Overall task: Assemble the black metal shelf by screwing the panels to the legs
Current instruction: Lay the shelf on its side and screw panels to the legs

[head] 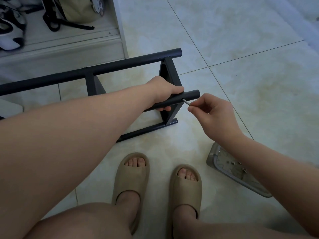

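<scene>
The black metal shelf lies on its side on the tiled floor, with round tube legs and flat panels between them. Its far leg (86, 71) runs along the back, and an end panel (170, 75) joins it to the near leg (191, 95). My left hand (164, 90) grips the near leg just left of its end. My right hand (212, 111) pinches a thin metal hex key (186, 101), whose tip sits in the side of that leg at the end panel. A lower leg (148, 130) rests on the floor.
A grey tray (215, 159) with a few loose screws lies on the floor at the right, partly under my right forearm. My feet in beige slides (131, 176) stand below the shelf. A white cabinet (119, 23) with shoes and a bag stands at the back left.
</scene>
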